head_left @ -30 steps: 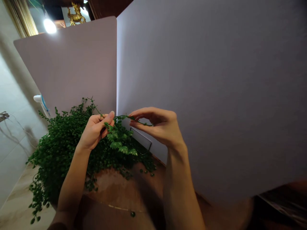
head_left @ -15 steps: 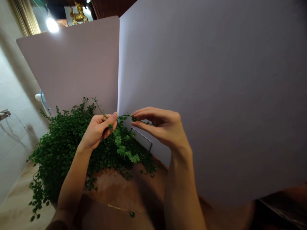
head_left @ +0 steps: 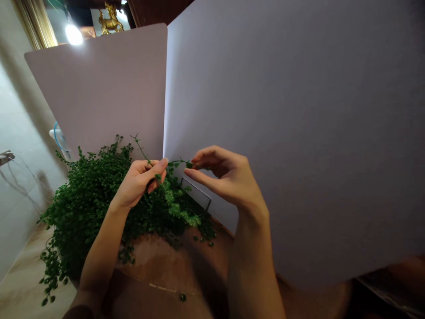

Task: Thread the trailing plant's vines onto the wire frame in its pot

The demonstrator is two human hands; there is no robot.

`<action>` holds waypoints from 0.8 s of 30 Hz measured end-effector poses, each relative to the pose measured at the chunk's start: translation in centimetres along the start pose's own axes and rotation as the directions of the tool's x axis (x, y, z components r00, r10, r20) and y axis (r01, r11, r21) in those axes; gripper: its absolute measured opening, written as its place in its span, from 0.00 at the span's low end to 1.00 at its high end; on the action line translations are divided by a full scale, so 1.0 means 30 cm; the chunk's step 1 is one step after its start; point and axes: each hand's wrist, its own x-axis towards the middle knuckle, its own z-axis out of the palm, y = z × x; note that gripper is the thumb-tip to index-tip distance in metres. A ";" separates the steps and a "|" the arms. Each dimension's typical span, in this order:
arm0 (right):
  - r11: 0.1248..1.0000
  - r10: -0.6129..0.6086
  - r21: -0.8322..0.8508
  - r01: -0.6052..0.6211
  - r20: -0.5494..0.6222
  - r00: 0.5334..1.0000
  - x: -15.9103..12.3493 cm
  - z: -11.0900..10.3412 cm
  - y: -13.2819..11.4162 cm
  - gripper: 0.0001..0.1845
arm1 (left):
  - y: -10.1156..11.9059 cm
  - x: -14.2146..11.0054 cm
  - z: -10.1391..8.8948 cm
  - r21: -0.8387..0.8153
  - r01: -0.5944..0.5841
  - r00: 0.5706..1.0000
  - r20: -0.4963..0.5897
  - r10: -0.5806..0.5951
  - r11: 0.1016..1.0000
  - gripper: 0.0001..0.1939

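A bushy green plant [head_left: 89, 199] with tiny round leaves spreads over the left end of a brown wooden surface [head_left: 172, 266]. My left hand [head_left: 141, 181] is closed in a pinch on a thin green stem [head_left: 177, 162] just above the foliage. My right hand [head_left: 226, 177] pinches the other end of the same stem between thumb and forefinger. The two hands are a few centimetres apart, the stem stretched between them. A lighter green frond [head_left: 179, 208] hangs below the stem.
Two white boards [head_left: 282, 124] stand upright behind the plant and meet in a corner. A small wire stand [head_left: 197, 195] sits at the foot of the right board. A few loose leaves [head_left: 199, 239] lie on the wood. Pale tiled floor [head_left: 20, 274] lies at left.
My hands have shifted slightly to the right and closer together. The right fingers have opened a little around the stem's end. The hanging frond has swung a bit.
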 end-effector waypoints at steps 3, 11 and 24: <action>0.999 0.038 -0.003 -0.038 0.022 0.999 0.006 -0.002 0.014 0.10 | 0.005 0.000 0.003 0.012 -0.001 1.000 0.005 0.001 1.000 0.27; 0.994 -0.090 -0.073 0.084 -0.085 0.992 0.016 0.010 0.022 0.06 | 0.013 -0.001 0.007 0.011 -0.007 1.000 0.025 0.006 1.000 0.26; 0.986 -0.126 0.103 0.130 -0.042 0.991 0.015 0.033 0.001 0.08 | 0.013 -0.003 0.000 0.019 -0.009 1.000 0.016 0.009 1.000 0.26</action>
